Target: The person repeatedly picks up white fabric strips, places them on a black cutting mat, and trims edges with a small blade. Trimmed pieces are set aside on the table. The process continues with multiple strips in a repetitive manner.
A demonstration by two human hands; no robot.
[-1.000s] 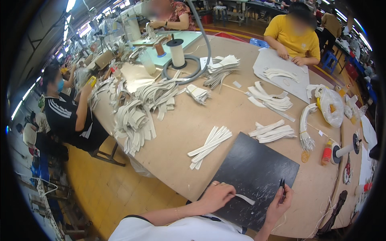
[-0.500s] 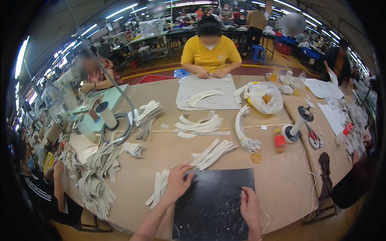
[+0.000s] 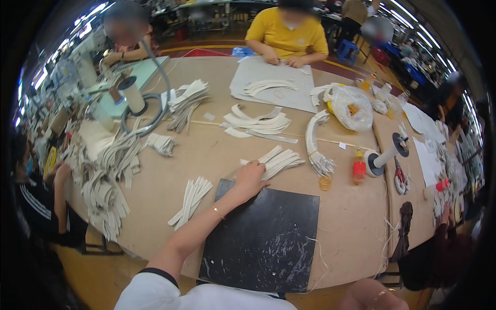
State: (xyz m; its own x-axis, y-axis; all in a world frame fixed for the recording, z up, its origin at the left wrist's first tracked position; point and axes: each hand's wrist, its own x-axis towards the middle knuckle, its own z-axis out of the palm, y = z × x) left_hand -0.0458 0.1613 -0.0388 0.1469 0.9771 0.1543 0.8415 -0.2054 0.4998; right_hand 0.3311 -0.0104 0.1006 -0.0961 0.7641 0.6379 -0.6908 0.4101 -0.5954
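Observation:
My left hand (image 3: 250,180) reaches across a black board (image 3: 263,240) to a pile of white, fabric-like strips (image 3: 281,159) just beyond its far edge. Its fingers curl over the pile's near left end, with the thumb lower and to the right. How many strips are between the fingers is hidden. Of my right arm only a bare part with a bracelet shows at the lower right edge, and the hand itself is out of the picture. A smaller bunch of white strips (image 3: 190,202) lies left of the board.
Curved strips (image 3: 258,123) and a tied bundle (image 3: 312,142) lie farther back. On the right stand a red bottle (image 3: 359,168) and a thread spool (image 3: 385,157), near scissors (image 3: 400,178). Strips heap up at left (image 3: 103,191). A person in yellow (image 3: 289,39) works opposite.
My left hand has moved forward and right onto the strip pile. My right hand has left the board and dropped out of the picture. The view has tilted down.

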